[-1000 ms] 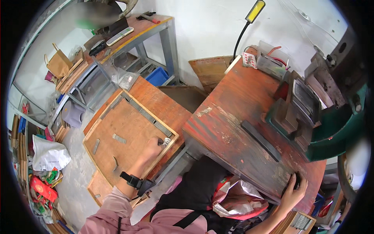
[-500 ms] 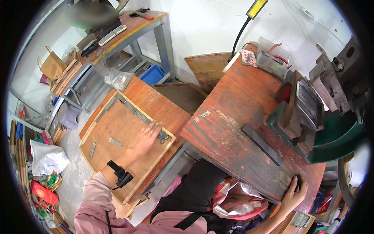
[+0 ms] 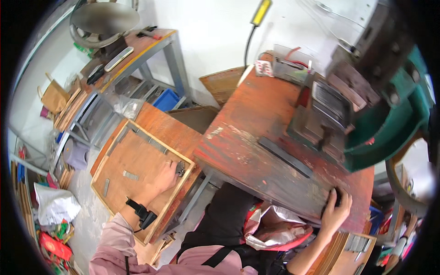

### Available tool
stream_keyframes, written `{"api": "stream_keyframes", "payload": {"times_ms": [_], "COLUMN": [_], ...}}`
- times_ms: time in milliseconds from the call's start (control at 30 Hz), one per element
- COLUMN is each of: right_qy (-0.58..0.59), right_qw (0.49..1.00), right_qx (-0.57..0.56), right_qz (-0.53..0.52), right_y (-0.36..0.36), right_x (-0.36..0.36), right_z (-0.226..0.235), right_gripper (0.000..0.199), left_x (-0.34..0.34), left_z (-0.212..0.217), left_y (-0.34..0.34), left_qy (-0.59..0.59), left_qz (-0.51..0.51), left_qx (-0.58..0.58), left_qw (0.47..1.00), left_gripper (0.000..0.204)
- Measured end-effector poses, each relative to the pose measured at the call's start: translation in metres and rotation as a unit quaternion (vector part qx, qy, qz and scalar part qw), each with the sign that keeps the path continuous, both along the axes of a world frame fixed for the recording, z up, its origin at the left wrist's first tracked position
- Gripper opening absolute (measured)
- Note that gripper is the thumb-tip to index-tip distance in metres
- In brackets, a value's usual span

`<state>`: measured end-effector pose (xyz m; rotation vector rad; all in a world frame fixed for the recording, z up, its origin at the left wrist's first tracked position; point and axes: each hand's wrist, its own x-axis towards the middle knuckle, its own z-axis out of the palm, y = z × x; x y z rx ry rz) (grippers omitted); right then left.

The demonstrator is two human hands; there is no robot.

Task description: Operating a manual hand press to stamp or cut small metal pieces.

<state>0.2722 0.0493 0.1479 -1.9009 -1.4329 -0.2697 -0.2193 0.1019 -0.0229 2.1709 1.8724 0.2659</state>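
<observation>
- Pieces of grey metal (image 3: 181,169) are gathered in a small cluster inside the wooden tray (image 3: 135,156), close to its right-hand corner.
- This cluster is touched by the fingertips of the left hand (image 3: 165,178); the fingers are curled, but the view is small and blurred there, so whether anything is gripped cannot be told.
- Grey strips (image 3: 158,145) are lined up along the tray's upper right side, and two loose strips (image 3: 130,175) are left lying well apart on its floor.
- A black wrist strap (image 3: 142,212) is worn on the left forearm.
- The tray is supported by the left tabletop (image 3: 168,127), made of reddish-brown wood.
- A dark object (image 3: 338,197) is held between the thumb and bent fingers of the right hand (image 3: 337,208), near the front edge of the right tabletop (image 3: 233,146).
- A dark flat bar (image 3: 285,157) is laid across that worn surface, between the right hand and the tray.
- Behind the bar, a green machine (image 3: 387,137) is set at the right, with a clear plastic bin (image 3: 293,68) and a red-and-white card (image 3: 264,68) placed near the far edge.
- A yellow-headed lamp (image 3: 261,13) is raised above them on a black stem.
- A foil-lined red bag (image 3: 279,229) is seen at the lap, below the right tabletop.
</observation>
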Motion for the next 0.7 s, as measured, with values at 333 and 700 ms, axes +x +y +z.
{"api": "stream_keyframes", "payload": {"times_ms": [333,700], "right_qy": [-0.014,0.107], "right_qw": [0.998,0.973], "right_qx": [0.042,0.06], "right_qz": [0.04,0.198], "right_y": [-0.005,-0.01], "right_x": [0.004,-0.039], "right_z": [-0.002,0.019], "right_gripper": [0.013,0.053], "left_x": [-0.04,0.128], "left_z": [0.034,0.231], "left_y": [0.012,0.021], "left_qy": [-0.287,-0.168], "left_qz": [0.079,-0.223], "left_qx": [-0.18,0.078], "left_qw": [0.938,0.957], "left_gripper": [0.033,0.049]}}
